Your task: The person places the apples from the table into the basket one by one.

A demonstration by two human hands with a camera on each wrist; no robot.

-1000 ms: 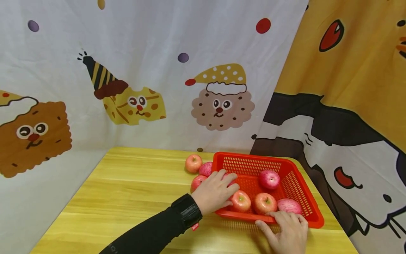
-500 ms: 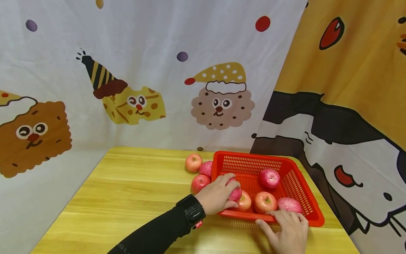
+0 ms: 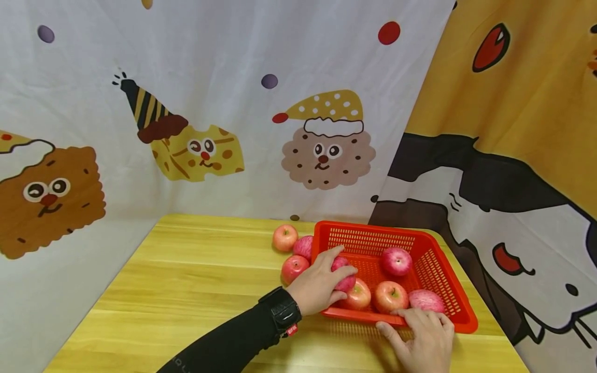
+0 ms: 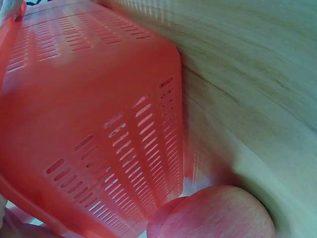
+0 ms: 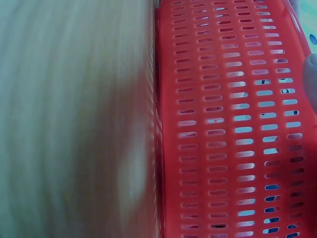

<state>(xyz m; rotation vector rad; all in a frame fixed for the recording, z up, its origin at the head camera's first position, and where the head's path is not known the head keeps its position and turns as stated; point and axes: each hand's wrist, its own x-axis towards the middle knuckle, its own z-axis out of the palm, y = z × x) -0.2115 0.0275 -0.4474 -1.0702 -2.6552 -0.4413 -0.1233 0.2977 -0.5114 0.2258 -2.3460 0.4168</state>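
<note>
1. Resting at the lower right of the frame, the right hand (image 3: 426,336) is seen with fingertips curled over the near rim of the red basket (image 3: 359,315); the rim is held with the thumb outside.
2. Farther up and left, the left hand (image 3: 319,282) is placed across the basket's left end, fingers spread loosely about the pink apple (image 3: 346,283); no firm grip can be made out.
3. That apple is found inside the basket, just right of the left palm; by it the left hand is clearly the nearer one.
4. The basket's long axis is laid roughly left to right across the frame, so its short end is crossed by the left hand and its long near side is held by the right.
5. Beyond, a dark-pink apple (image 3: 397,261) is seen inside, toward the far right.
</note>
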